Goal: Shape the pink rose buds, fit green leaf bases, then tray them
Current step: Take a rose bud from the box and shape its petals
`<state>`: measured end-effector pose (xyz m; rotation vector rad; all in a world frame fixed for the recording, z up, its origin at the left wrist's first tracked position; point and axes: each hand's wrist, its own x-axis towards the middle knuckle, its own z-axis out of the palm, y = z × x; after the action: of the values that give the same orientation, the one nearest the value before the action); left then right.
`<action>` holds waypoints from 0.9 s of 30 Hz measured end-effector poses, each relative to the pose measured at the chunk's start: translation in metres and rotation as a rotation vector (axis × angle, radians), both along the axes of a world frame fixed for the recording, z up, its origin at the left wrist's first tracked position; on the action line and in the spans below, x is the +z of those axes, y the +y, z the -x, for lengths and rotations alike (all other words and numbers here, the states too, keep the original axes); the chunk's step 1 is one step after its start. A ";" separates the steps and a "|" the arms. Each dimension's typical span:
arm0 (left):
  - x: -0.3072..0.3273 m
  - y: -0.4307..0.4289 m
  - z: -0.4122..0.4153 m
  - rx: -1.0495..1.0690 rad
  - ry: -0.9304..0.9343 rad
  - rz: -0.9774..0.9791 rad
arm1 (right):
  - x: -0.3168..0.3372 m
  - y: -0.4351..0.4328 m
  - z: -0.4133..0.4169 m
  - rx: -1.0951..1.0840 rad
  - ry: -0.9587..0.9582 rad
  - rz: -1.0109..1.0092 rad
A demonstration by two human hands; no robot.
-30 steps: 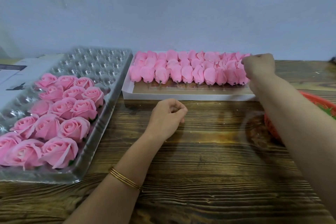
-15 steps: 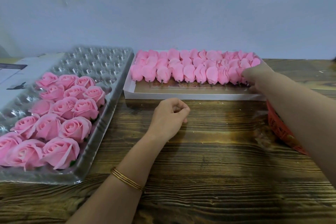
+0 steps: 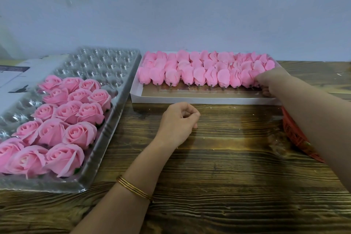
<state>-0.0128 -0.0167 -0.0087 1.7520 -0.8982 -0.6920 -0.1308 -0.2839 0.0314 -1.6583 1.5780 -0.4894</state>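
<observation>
Rows of closed pink rose buds (image 3: 199,68) lie in a shallow white box (image 3: 190,99) at the back of the wooden table. My right hand (image 3: 269,80) reaches into the box's right end, its fingers pinching the rightmost bud (image 3: 255,77) of the front row. My left hand (image 3: 178,121) rests on the table in front of the box, fingers loosely curled and holding nothing. At the left, a clear plastic cavity tray (image 3: 117,93) carries several opened pink roses (image 3: 76,118) with green bases beneath them.
A red basket (image 3: 292,135) sits at the right, mostly hidden behind my right forearm. White sheets of printed paper (image 3: 17,74) lie under the tray's far left corner. A pale wall stands right behind the box. Bare wood lies between me and the box.
My right hand came down from the box's far right corner to the front row and now pinches the end bud. My left hand stayed put.
</observation>
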 end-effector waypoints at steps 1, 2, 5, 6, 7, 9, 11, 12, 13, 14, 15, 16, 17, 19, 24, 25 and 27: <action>0.000 0.000 0.000 0.001 -0.001 0.004 | -0.001 -0.001 0.000 0.007 0.006 -0.010; -0.001 -0.001 0.000 0.002 -0.002 0.007 | -0.004 -0.006 0.001 0.012 0.013 0.000; -0.002 -0.001 0.001 0.009 -0.001 0.017 | -0.008 -0.009 0.000 0.010 0.029 0.015; -0.002 -0.001 0.001 0.014 -0.002 0.021 | -0.008 -0.009 -0.002 0.000 0.031 0.035; -0.002 -0.001 0.001 0.016 -0.003 0.023 | -0.010 -0.009 -0.002 -0.007 0.044 0.053; -0.002 -0.001 0.000 0.012 -0.005 0.020 | -0.010 -0.009 -0.004 -0.025 0.098 0.087; -0.002 0.000 0.000 0.008 -0.004 0.016 | -0.011 -0.011 -0.005 -0.034 0.101 0.089; -0.001 0.000 0.000 0.007 -0.001 0.015 | -0.012 -0.012 -0.004 -0.040 0.096 0.093; -0.001 0.000 0.000 0.005 0.002 0.015 | -0.012 -0.013 -0.003 -0.052 0.093 0.103; 0.000 0.001 0.000 0.000 0.003 0.016 | -0.011 -0.012 -0.002 -0.066 0.084 0.106; 0.000 0.001 0.000 -0.003 0.004 0.019 | -0.010 -0.009 -0.001 -0.079 0.054 0.112; 0.000 0.002 0.000 -0.003 0.002 0.022 | -0.008 -0.007 0.000 -0.095 0.018 0.120; 0.001 0.002 0.000 -0.002 0.001 0.023 | -0.005 -0.004 0.001 -0.111 -0.012 0.132; 0.001 0.002 0.000 -0.002 0.006 0.022 | 0.001 0.000 0.002 -0.138 -0.029 0.116; 0.002 0.003 0.000 -0.006 0.016 0.017 | 0.006 0.005 0.002 -0.157 -0.097 0.058; 0.002 0.003 0.000 -0.003 0.019 0.017 | 0.006 0.005 0.003 -0.159 -0.109 0.062; 0.002 0.003 0.001 0.002 0.025 0.020 | 0.005 0.003 0.005 -0.175 -0.134 0.070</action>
<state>-0.0134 -0.0141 -0.0064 1.7231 -0.8832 -0.7004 -0.1362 -0.2809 0.0365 -1.5119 1.6300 -0.7391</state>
